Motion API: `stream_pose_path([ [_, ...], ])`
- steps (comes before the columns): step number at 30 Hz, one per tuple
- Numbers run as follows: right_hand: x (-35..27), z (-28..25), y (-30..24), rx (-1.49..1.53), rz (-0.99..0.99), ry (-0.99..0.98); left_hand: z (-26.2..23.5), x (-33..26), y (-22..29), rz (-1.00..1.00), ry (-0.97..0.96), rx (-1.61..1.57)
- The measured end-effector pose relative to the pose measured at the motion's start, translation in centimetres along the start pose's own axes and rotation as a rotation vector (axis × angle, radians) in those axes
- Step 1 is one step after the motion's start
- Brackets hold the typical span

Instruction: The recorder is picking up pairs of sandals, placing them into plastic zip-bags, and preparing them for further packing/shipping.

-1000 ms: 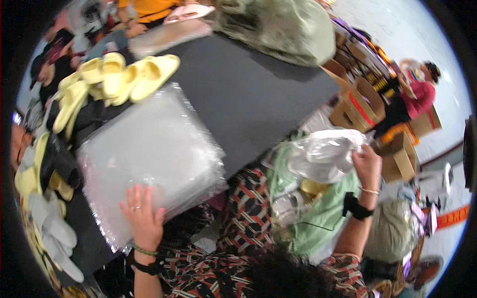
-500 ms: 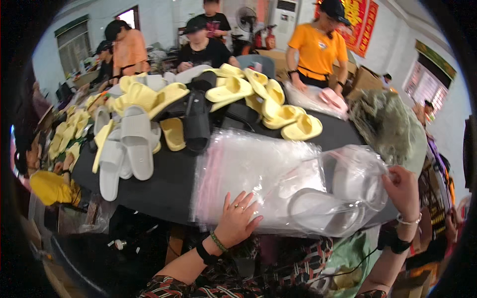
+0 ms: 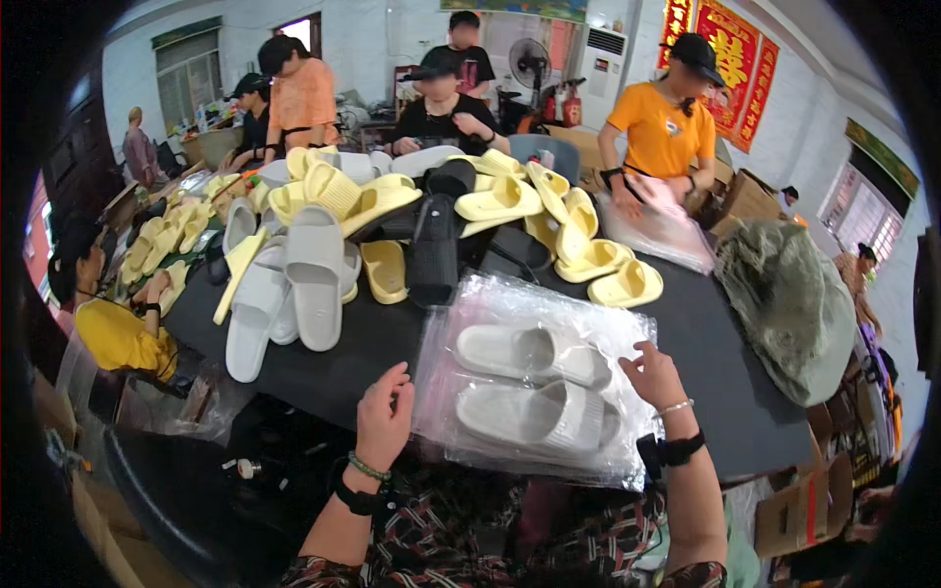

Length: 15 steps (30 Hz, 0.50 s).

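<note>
A pair of pale grey slippers (image 3: 534, 412) lies side by side inside a clear plastic bag (image 3: 490, 385), on top of a stack of similar bags with pinkish edges (image 3: 428, 397). At the left edge of this stack my left hand (image 3: 383, 419) hovers, fingers loosely bent and apart, holding nothing. My right hand (image 3: 657, 377) is at the stack's right edge beside the slipper toes, with thumb and forefinger apart. Whether its fingertips touch the plastic is hard to make out.
Beyond the stack is a heap of yellow slippers (image 3: 500, 199), grey slippers (image 3: 316, 265) and black slippers (image 3: 433, 250) on the dark table (image 3: 730, 392). A green woven sack (image 3: 789, 304) sits at the right. Across the table, an orange-shirted person (image 3: 664, 127) handles a pink item on plastic bags.
The bagged slippers have turned and shifted left, now flat on the stack. My right hand has moved left and let go of the bag; my left hand has lifted off the stack, moving left.
</note>
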State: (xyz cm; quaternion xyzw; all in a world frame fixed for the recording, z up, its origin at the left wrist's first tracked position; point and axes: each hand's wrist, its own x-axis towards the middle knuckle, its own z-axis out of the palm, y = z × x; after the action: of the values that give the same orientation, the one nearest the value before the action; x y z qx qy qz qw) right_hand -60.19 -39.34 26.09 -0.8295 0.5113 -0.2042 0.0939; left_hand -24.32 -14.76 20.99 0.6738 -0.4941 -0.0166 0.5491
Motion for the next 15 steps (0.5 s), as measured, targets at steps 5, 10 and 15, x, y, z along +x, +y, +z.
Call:
stream_pose_path([
  [5, 1.9, 2.9, 4.8, 0.119, 0.208, -0.089, 0.6, 0.9, 0.8, -0.063, -0.147, -0.049],
  [10, 4.1, 3.6, 4.9, 0.393, 0.496, -0.194, 2.9, 2.2, -1.7, -0.178, -0.368, -0.099],
  [15, 5.7, 4.7, 3.2, 0.461, 0.443, -0.251, 4.0, 2.7, -0.7, -0.340, -0.472, -0.247],
])
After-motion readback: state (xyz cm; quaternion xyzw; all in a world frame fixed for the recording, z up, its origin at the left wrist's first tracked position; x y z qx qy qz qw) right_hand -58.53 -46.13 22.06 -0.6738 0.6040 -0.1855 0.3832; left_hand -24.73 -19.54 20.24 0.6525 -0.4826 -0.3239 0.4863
